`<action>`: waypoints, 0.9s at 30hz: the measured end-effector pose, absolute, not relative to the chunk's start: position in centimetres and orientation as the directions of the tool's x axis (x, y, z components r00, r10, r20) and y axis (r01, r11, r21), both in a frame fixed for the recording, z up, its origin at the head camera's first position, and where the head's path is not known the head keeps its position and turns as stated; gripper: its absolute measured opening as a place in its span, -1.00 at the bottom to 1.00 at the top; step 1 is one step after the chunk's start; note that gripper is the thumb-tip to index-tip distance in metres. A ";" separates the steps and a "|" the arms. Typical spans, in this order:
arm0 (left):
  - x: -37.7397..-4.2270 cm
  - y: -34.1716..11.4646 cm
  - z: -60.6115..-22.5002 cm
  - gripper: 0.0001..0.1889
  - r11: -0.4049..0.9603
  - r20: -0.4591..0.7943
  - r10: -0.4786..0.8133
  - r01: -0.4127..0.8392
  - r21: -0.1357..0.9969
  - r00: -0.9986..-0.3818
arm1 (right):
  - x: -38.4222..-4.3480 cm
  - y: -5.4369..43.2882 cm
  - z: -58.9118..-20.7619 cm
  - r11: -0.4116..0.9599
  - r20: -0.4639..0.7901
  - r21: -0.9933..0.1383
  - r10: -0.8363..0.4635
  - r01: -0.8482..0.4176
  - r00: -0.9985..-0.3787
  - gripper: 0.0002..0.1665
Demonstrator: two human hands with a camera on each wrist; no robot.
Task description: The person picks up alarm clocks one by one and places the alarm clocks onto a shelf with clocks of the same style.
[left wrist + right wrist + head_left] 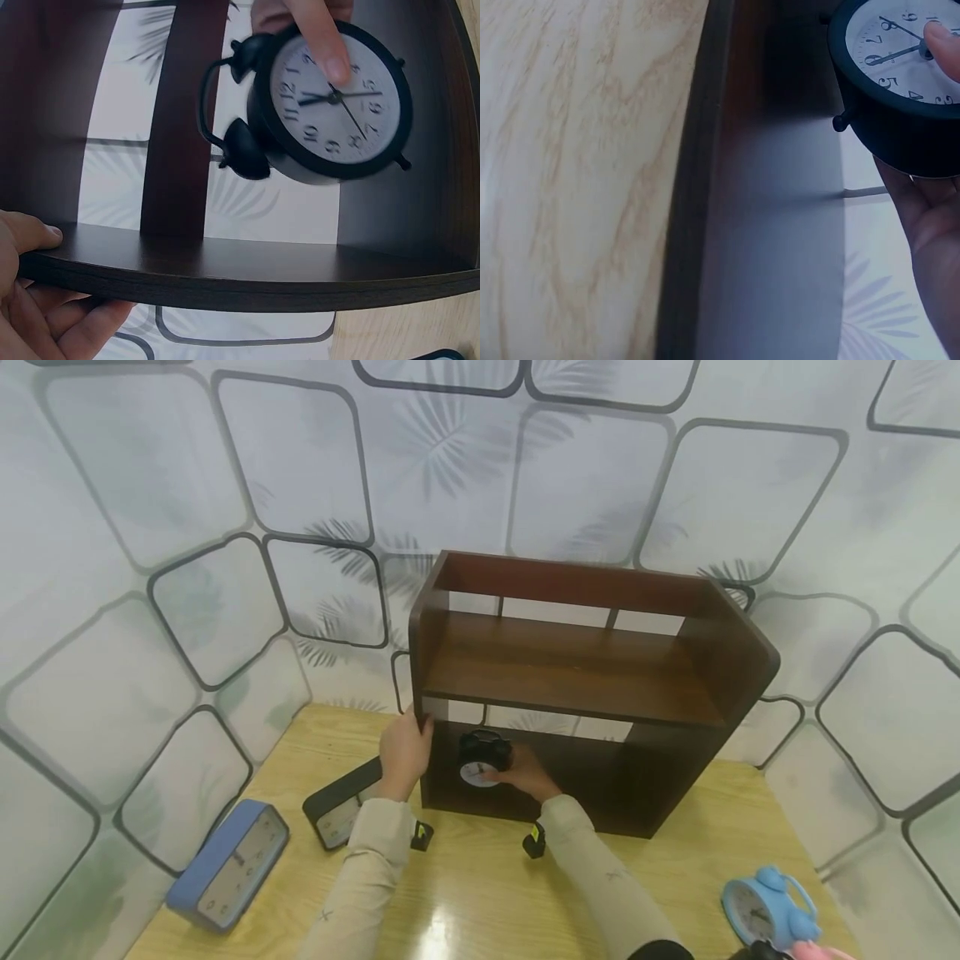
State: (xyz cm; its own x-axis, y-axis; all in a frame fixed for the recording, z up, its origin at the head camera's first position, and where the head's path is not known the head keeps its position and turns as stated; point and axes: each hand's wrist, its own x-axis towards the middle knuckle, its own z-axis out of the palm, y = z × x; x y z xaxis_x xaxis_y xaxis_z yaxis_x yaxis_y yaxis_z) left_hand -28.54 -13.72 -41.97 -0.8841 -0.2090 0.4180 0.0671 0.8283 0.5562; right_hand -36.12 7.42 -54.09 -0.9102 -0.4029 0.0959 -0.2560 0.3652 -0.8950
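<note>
My right hand [528,770] holds a black twin-bell alarm clock [334,101] inside the lower compartment of a dark brown wooden shelf [570,664]. Its thumb presses on the white dial and the other fingers are behind the case. In the right wrist view the clock [900,67] appears raised off the shelf's bottom board. My left hand [405,752] grips the front edge of the shelf's left side panel, thumb on the inner face and fingers outside, as the left wrist view shows.
Left of the shelf a black rectangular clock [345,802] lies partly behind my left arm. A blue rectangular clock [228,864] stands farther left. On the right is a light blue twin-bell clock [768,910], beside pink and black things cut by the frame. Patterned cloth [585,485] surrounds the wooden table [480,893].
</note>
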 end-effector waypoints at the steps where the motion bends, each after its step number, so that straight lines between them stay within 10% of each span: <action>1: -28.5 -13.7 -41.9 -0.80 0.827 0.414 -0.211 0.064 0.559 -0.885 | -36.3 7.2 -54.3 0.358 0.087 -0.901 -0.407 -0.246 -0.909 -0.39; 27: -28.8 -13.8 -42.3 -0.76 0.837 0.407 -0.217 0.045 0.546 -0.887 | -36.4 5.0 -55.4 0.314 0.053 -0.924 -0.460 -0.218 -0.886 -0.40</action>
State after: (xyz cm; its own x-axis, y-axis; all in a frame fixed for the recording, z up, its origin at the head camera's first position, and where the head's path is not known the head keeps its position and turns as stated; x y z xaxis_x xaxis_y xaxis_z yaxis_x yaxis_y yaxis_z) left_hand -28.85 -13.76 -42.27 -0.8871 -0.2174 0.4072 0.0454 0.8367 0.5458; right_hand -36.39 5.04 -55.41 -0.8863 -0.4600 0.0527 -0.2180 0.3143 -0.9240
